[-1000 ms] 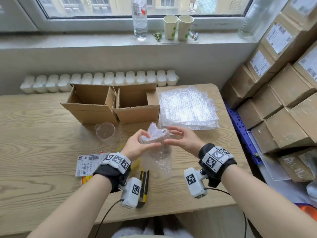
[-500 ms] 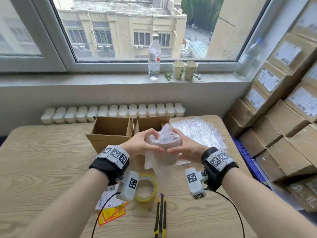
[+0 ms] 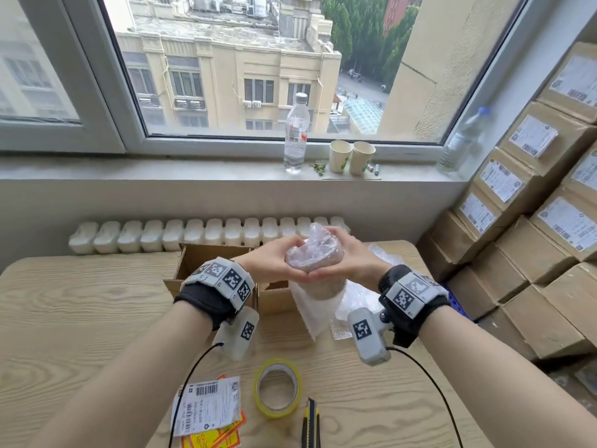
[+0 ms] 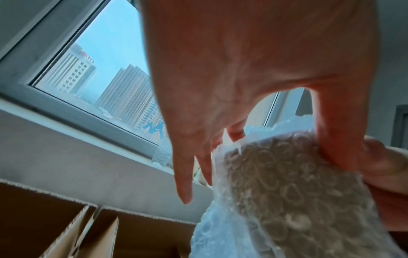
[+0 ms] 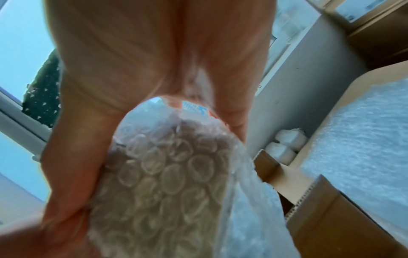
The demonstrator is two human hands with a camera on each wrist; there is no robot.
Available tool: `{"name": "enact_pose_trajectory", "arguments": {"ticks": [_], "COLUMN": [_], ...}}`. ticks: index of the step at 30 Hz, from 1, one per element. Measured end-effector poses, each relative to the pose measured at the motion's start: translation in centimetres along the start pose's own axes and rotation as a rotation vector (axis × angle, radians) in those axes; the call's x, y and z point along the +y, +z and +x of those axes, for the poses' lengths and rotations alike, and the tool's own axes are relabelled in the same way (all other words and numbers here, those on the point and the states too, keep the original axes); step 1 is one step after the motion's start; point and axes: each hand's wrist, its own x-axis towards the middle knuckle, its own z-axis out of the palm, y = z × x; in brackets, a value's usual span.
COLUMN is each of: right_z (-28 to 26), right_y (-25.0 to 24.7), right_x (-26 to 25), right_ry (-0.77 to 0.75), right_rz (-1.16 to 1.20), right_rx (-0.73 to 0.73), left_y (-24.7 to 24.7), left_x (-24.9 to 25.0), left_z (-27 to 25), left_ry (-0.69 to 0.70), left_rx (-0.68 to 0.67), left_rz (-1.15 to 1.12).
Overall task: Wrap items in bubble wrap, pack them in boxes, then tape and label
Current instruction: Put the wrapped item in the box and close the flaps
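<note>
above table (image 3: pixel 80 318), bundle (image 3: pixel 311 258) in hands

Both forearms are bare, with no sleeves. The left hand (image 3: pixel 269 265) and the right hand (image 3: pixel 350 261) are bare too, without gloves or rings. Each wrist carries a black fabric wrist strap (image 3: pixel 206 302) topped by a pale grey band (image 3: pixel 223 278) set with square black-and-white coded markers. Under each wrist hangs a white camera housing (image 3: pixel 368 337) bearing one more such marker on its face; the right one joins its strap through a small metal bracket with a screw. A thin black cable (image 3: pixel 193 373) runs from each housing back along the arm.
</note>
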Motion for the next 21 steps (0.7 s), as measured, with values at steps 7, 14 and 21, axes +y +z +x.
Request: {"name": "enact_pose_trajectory", "arguments": {"ticks": [7, 14, 21], "right_z": [2.6, 4.3, 4.6], "right_y": [-1.0, -1.2, -1.5], "right_x": [-0.6, 0.0, 1.7], "right_ry": [-0.047, -0.062, 0.015], "right_rz": [-0.060, -0.266, -0.127], "right_rx": [-0.051, -0.162, -0.040], "left_y": [-1.0, -0.9, -0.2], "left_x": [0.2, -0.7, -2.3], "left_z": [0.9, 2.2, 1.8], "left_ry": [0.010, 0.036, -0.033], "left_rx": [0.163, 0.045, 0.266], "left_rz": [0.058, 0.295, -0.048]}}
